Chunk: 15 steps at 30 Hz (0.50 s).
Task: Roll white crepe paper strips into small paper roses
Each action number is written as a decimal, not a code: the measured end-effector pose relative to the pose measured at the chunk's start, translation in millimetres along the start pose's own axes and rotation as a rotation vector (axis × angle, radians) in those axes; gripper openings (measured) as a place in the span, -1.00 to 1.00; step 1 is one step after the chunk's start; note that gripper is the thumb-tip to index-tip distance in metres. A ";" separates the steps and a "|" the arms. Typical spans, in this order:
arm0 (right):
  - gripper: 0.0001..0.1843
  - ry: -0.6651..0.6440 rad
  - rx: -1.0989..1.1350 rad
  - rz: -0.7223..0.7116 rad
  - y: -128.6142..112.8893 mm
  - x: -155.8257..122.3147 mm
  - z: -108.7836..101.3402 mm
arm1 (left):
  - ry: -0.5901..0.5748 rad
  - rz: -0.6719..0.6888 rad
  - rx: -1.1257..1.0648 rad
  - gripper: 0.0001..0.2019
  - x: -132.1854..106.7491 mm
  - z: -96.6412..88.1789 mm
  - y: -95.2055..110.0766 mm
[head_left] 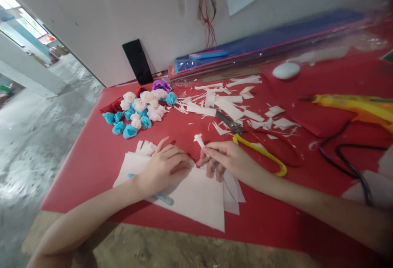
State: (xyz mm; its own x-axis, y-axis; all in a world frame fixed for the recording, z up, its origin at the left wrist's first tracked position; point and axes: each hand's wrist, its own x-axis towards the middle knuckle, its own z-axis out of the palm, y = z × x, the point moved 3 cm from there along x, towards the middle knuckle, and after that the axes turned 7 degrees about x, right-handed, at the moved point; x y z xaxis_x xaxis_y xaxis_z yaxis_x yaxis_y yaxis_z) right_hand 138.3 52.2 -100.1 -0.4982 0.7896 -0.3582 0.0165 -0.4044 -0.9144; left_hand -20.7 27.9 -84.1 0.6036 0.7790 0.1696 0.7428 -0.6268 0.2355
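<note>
In my right hand [219, 157], a small white paper flower bud [199, 138] on a thin wire stem is pinched between thumb and fingers, its frilled tip pointing up and away. The wire trails down toward the near side. My left hand [167, 159] lies palm down on a stack of white paper sheets [196, 200], fingers apart and holding nothing. Under that wrist runs a light blue pen [164, 198], partly covered. Several narrow white paper strips [145, 148] lie just beyond the left hand.
Blue, pink, red and purple paper flowers [139, 110] cluster at the back left, before a leaning black phone [138, 61]. Scissors [260, 153] lie among white paper scraps [227, 106]. A yellow glue gun [346, 102] with a black cord and a white oval object [286, 70] are on the right.
</note>
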 end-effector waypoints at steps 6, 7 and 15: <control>-0.74 0.008 0.003 0.033 -1.4 1.5 0.3 | 0.005 0.002 -0.072 -0.82 1.6 3.8 -5.6; -0.75 0.007 0.005 0.031 -1.1 2.1 0.1 | 0.004 0.006 -0.075 -0.81 1.8 4.1 -6.2; -0.74 -0.007 -0.002 0.029 -0.3 2.5 -0.9 | -0.017 0.018 -0.120 -0.90 2.3 1.9 -5.4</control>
State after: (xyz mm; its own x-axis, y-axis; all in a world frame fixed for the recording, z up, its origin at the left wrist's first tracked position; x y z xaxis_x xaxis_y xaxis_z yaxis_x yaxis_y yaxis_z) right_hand 137.8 54.8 -100.8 -0.5039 0.7741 -0.3832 0.0324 -0.4263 -0.9040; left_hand -22.8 33.0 -86.8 0.6225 0.7663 0.1586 0.6920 -0.6337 0.3458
